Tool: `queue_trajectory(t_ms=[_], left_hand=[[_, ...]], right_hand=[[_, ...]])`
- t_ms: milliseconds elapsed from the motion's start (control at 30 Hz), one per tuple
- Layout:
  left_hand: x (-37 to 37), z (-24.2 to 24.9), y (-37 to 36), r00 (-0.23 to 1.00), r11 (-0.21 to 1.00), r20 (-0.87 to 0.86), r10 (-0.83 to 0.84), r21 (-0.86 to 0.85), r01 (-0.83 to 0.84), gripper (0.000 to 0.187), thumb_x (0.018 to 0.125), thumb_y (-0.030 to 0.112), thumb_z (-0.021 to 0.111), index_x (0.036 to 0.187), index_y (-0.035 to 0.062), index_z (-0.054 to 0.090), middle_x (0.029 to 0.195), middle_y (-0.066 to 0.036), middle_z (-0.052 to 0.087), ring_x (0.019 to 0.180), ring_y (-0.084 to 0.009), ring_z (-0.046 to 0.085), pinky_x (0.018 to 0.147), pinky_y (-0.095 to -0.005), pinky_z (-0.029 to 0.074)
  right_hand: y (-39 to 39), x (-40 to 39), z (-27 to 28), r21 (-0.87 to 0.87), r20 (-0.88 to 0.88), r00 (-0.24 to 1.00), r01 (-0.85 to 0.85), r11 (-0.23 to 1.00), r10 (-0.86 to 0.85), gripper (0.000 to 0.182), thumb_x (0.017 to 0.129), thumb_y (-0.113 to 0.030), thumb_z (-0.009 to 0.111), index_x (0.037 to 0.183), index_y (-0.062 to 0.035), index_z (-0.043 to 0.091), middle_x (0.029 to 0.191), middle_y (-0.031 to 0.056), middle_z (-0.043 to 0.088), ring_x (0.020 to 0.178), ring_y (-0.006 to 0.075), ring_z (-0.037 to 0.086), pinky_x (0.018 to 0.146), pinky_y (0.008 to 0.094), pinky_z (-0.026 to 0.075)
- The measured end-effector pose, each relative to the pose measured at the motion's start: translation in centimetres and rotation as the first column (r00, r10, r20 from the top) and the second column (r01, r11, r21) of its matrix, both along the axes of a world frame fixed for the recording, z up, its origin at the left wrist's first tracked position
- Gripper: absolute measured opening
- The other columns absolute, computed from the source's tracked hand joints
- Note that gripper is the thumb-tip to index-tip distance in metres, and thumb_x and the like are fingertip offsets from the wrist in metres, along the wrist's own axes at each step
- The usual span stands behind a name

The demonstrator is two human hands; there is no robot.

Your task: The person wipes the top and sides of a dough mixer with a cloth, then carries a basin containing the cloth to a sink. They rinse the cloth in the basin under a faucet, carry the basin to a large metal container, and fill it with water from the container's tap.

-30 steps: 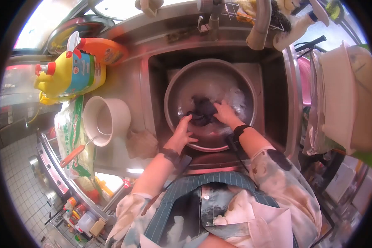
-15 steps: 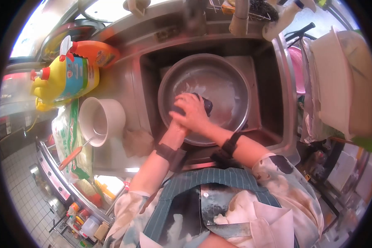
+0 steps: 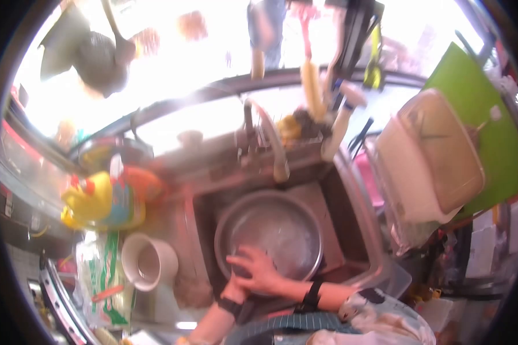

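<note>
A round metal basin (image 3: 322, 244) stands inside the sink (image 3: 351, 230). Over its near left side, my right hand (image 3: 258, 270) has its fingers spread, lying across my left wrist or hand. Most of my left hand (image 3: 234, 287) is hidden beneath it, so its fingers do not show. Both hands are blurred by motion. The basin's inside looks wet and shiny. No dark item shows near the hands in this view.
A curved faucet (image 3: 277, 155) rises behind the basin. On the left are a yellow detergent bottle (image 3: 101, 198), an orange bottle (image 3: 147, 184), a white pot (image 3: 164, 261) and a plastic bag (image 3: 101, 276). A pale plastic tub (image 3: 408, 172) and green board (image 3: 495, 155) stand at right.
The camera has tilted up, so the sink and hands sit lower and the window shows. The dark item beside my right hand is out of sight. My right hand's fingers are more spread.
</note>
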State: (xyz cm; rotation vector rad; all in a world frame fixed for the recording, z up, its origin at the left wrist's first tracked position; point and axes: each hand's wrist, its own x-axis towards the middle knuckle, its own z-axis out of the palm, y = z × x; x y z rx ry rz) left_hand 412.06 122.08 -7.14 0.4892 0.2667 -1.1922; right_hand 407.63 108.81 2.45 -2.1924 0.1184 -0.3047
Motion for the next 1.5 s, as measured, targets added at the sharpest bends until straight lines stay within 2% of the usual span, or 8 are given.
queue_trajectory(t_ms=[233,433,500,600,833,967,1067,1500], left_hand=[[1.6,-9.0,-3.1,0.964,0.928,-0.138,0.227,-0.271,-0.257,0.038,0.094,0.028,0.034,0.129,0.0138,0.036,0.127,-0.008,0.043,0.120,-0.0208,0.040,0.101,-0.0319,0.033],[0.4,-10.2,-2.6,0.742,0.962,0.661,-0.112,0.258,-0.084,0.040,0.092,0.030,0.038,0.128,0.0118,0.038,0.123,-0.008,0.047,0.116,-0.0202,0.045,0.097,-0.0307,0.036],[0.6,-6.0,-2.3,0.608,0.717,0.554,-0.569,0.696,0.037,0.045,0.091,0.036,0.044,0.127,0.0101,0.039,0.120,-0.009,0.049,0.112,-0.0232,0.048,0.094,-0.0367,0.041],[0.0,9.1,-5.1,0.992,0.931,0.016,-0.125,0.348,0.111,0.048,0.089,0.035,0.050,0.127,0.0095,0.039,0.120,-0.011,0.050,0.108,-0.0277,0.052,0.091,-0.0429,0.045],[0.1,8.3,-2.8,0.985,0.941,0.128,-0.112,0.334,0.064,0.052,0.082,0.026,0.063,0.126,0.0079,0.043,0.119,-0.014,0.054,0.109,-0.0298,0.053,0.093,-0.0500,0.043],[-0.2,9.1,-0.9,1.000,0.957,0.008,0.002,0.289,-0.004,0.044,0.081,0.018,0.060,0.120,0.0014,0.048,0.115,-0.014,0.057,0.107,-0.0297,0.054,0.095,-0.0448,0.043],[-0.3,8.3,1.4,0.997,0.934,0.072,0.037,0.352,-0.061,0.041,0.080,0.017,0.059,0.117,0.0007,0.051,0.113,-0.014,0.058,0.105,-0.0301,0.056,0.094,-0.0442,0.044],[-2.1,-2.3,12.9,0.969,0.809,0.142,-0.200,0.583,0.081,0.047,0.076,0.050,0.058,0.100,0.0090,0.060,0.085,-0.007,0.061,0.061,-0.0185,0.058,0.042,-0.0281,0.046]], right_hand=[[-0.1,2.4,-0.6,0.032,-0.260,0.961,0.102,0.994,-0.091,0.036,0.078,-0.036,0.060,0.106,-0.0141,0.062,0.114,0.0168,0.053,0.106,0.0343,0.050,0.089,0.0416,0.042],[-1.2,2.3,-4.1,0.119,-0.354,0.924,0.196,0.973,-0.143,0.041,0.079,-0.042,0.058,0.101,-0.0070,0.063,0.100,0.0186,0.061,0.096,0.0327,0.058,0.082,0.0393,0.045],[-1.7,2.3,-6.2,0.225,-0.399,0.887,0.339,0.913,-0.231,0.042,0.080,-0.043,0.056,0.098,-0.0056,0.063,0.093,0.0181,0.063,0.090,0.0339,0.060,0.080,0.0389,0.046],[-3.8,1.6,-6.4,0.409,-0.566,0.795,0.500,0.763,-0.218,0.045,0.083,-0.046,0.053,0.102,-0.0066,0.062,0.098,0.0158,0.062,0.094,0.0299,0.059,0.081,0.0365,0.046],[-5.6,0.2,0.1,0.851,-0.516,0.814,0.452,0.267,0.268,0.056,0.088,-0.051,0.047,0.129,-0.0126,0.045,0.136,0.0073,0.038,0.113,0.0208,0.048,0.088,0.0327,0.043],[-13.1,-1.9,-10.7,0.107,-0.462,0.793,0.494,0.863,-0.397,0.068,0.076,-0.042,0.066,0.132,-0.0144,0.040,0.128,0.0154,0.043,0.111,0.0303,0.050,0.089,0.0381,0.043],[-15.4,-5.1,-10.8,-0.316,-0.474,0.327,0.804,0.504,-0.818,0.058,0.065,-0.029,0.070,0.116,-0.0058,0.055,0.108,0.0224,0.059,0.102,0.0344,0.057,0.092,0.0400,0.044],[-16.4,-6.7,-5.8,0.301,-0.215,0.758,0.651,0.696,-0.616,0.045,0.065,-0.012,0.064,0.109,-0.0019,0.059,0.096,0.0145,0.065,0.089,0.0235,0.063,0.080,0.0322,0.047]])
